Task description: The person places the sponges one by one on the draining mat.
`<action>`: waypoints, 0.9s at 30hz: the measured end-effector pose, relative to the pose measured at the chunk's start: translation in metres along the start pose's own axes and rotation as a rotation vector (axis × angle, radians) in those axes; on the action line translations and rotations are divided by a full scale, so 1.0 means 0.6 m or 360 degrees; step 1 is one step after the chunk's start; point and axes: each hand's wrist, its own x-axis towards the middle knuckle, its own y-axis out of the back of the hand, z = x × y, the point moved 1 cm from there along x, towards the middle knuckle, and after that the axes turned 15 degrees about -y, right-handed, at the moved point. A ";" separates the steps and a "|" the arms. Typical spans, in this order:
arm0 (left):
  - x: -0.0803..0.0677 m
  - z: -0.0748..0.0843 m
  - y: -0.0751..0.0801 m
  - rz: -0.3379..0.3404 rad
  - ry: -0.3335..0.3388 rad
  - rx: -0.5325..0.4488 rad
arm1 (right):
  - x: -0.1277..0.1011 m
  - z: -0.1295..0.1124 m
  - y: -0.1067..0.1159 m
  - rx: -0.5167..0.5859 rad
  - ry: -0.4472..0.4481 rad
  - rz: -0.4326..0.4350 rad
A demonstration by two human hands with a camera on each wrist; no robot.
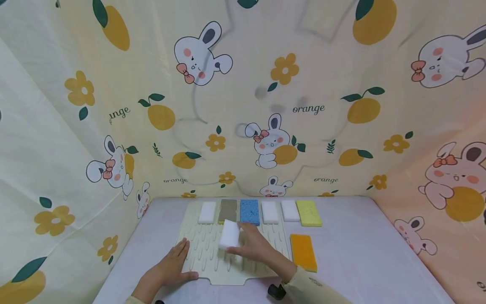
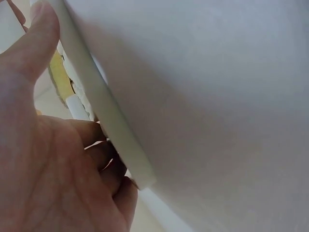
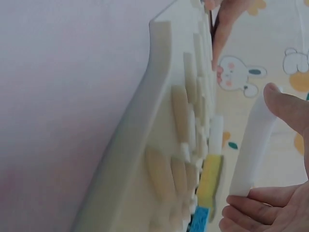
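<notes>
We're looking down at the pale table [image 1: 360, 261], and on it the cream drying rack [image 1: 205, 253] with its rows of upright pegs, long side running near to far. Along the rack's far edge and on to the right sits a row of sponges: white [image 1: 207, 212], grey-brown [image 1: 228, 210], blue [image 1: 249, 212], white [image 1: 270, 212], white [image 1: 290, 210], then yellow-green [image 1: 309, 213] off the rack on the table. An orange sponge [image 1: 303, 252] lies flat on the table just right of the rack, long axis near to far. Now the hands: our left hand [image 1: 172, 266] lies spread and flat on the rack's near left corner, pressing it down, with the thumb along the near edge. Our right hand [image 1: 255, 246] is the one at work, pinching a white sponge block [image 1: 229, 234] between thumb and fingers. That block stands over the middle of the rack, just left of the right hand, tilted up with its long axis pointing away toward the far row. It sits directly near of the grey-brown and blue sponges, close but apart. We cannot tell whether its lower edge touches the pegs.
</notes>
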 end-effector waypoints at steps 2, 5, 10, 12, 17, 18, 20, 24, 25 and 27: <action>0.000 -0.009 -0.006 0.0020 -0.0020 -0.0018 | 0.003 -0.006 -0.007 -0.0022 0.0017 -0.0002; 0.003 -0.027 -0.018 0.0048 -0.0042 -0.0023 | 0.006 -0.015 -0.018 -0.0038 0.0031 -0.0013; 0.005 -0.036 -0.024 0.0047 -0.0021 0.0011 | 0.011 -0.033 -0.035 -0.0055 0.0011 -0.0074; 0.004 -0.030 -0.019 0.0044 -0.0021 0.0000 | 0.015 -0.038 -0.042 -0.0079 0.0010 -0.0089; 0.002 -0.031 -0.020 0.0070 -0.0081 0.0003 | 0.023 -0.045 -0.058 -0.0140 0.0047 -0.0103; 0.002 -0.030 -0.019 0.0068 -0.0081 0.0000 | 0.024 -0.047 -0.061 -0.0156 0.0056 -0.0105; 0.001 -0.025 -0.016 0.0034 -0.0067 0.0008 | 0.026 -0.051 -0.067 -0.0176 0.0077 -0.0111; -0.001 -0.011 -0.004 -0.0008 -0.0021 0.0007 | 0.031 -0.061 -0.078 -0.0222 0.0085 -0.0120; -0.001 -0.007 -0.002 -0.0013 -0.0019 0.0011 | 0.032 -0.064 -0.081 -0.0236 0.0086 -0.0122; -0.002 -0.004 0.000 -0.0007 -0.0029 0.0001 | 0.034 -0.069 -0.085 -0.0271 0.0086 -0.0122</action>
